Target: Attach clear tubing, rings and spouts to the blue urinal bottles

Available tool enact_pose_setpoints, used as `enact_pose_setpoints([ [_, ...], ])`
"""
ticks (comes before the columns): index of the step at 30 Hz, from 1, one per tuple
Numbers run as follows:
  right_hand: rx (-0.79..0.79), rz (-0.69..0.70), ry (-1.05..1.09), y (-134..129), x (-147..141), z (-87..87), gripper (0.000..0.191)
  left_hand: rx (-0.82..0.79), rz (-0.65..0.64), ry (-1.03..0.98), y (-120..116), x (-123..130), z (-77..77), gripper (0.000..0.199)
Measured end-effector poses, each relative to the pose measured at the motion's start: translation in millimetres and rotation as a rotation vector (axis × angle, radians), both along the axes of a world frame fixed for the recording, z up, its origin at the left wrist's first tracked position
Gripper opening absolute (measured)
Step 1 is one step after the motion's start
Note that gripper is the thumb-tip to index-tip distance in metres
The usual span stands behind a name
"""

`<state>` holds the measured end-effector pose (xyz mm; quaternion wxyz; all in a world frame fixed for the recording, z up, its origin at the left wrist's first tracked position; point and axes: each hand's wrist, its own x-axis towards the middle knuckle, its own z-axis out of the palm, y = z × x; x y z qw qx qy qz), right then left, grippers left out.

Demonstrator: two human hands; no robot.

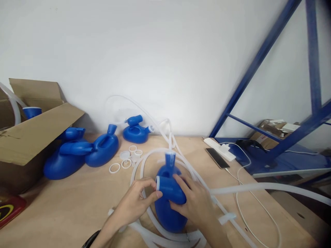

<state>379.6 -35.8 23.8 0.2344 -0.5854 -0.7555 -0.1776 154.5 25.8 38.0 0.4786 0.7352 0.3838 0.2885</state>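
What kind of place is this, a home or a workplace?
Probably a small assembly or packing workshop. Several identical blue plastic vessels lie on a plywood bench, beside an open cardboard box, loose white rings and translucent tubing. Blue metal racking stands alongside.

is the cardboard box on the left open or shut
Open: the cardboard box has its flaps spread, and a blue container shows inside.

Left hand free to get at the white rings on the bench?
Probably yes. The left hand only pinches the rim of the blue vessel; the rings lie just beyond on the bench, with only a tube loop beside them.
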Motion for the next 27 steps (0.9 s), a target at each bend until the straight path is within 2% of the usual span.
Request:
enact_pose_setpoints([
  [4, -0.058, 0.101, -0.021, -2, 10, 2.6, 0.066, -0.06, -0.078, -0.078, 5, -13, 1.0, 0.038],
  [7, -0.041, 0.091, -0.023, -4, 23, 0.5, 0.065, -0.129, -0.104, -0.087, 20, -33, 6.2, 0.043],
  [8, -0.025, 0.071, -0.019, -6, 27, -1.2, 0.065, -0.088, -0.056, -0.041, 29, -40, 7.6, 0.043],
  [10, -0.005, 0.035, -0.019, -8, 32, -5.2, 0.064, 0.064, 0.137, 0.121, 51, -52, 7.3, 0.042],
  [13, -0.014, 0.017, -0.029, -12, 35, -9.5, 0.067, 0.203, 0.424, 0.328, 89, -64, -2.6, 0.042],
  [15, -0.033, 0.022, -0.023, -14, 36, -10.2, 0.075, 0.212, 0.471, 0.372, 107, -65, -13.0, 0.044],
  [17, -0.081, 0.034, -0.006, -18, 38, -10.0, 0.088, 0.221, 0.471, 0.373, 112, -64, -22.3, 0.051],
  [19, -0.146, 0.033, 0.034, -22, 41, -9.8, 0.097, 0.238, 0.463, 0.368, 103, -60, -28.0, 0.059],
  [21, -0.187, 0.015, 0.077, -26, 44, -9.2, 0.093, 0.203, 0.397, 0.321, 81, -54, -29.7, 0.062],
  [24, -0.178, 0.036, 0.067, -27, 42, -5.7, 0.072, 0.055, 0.171, 0.134, 35, -42, -28.1, 0.059],
  [27, -0.109, 0.165, -0.034, -21, 32, -0.8, 0.063, 0.009, -0.022, 0.01, -5, -24, -29.1, 0.066],
])
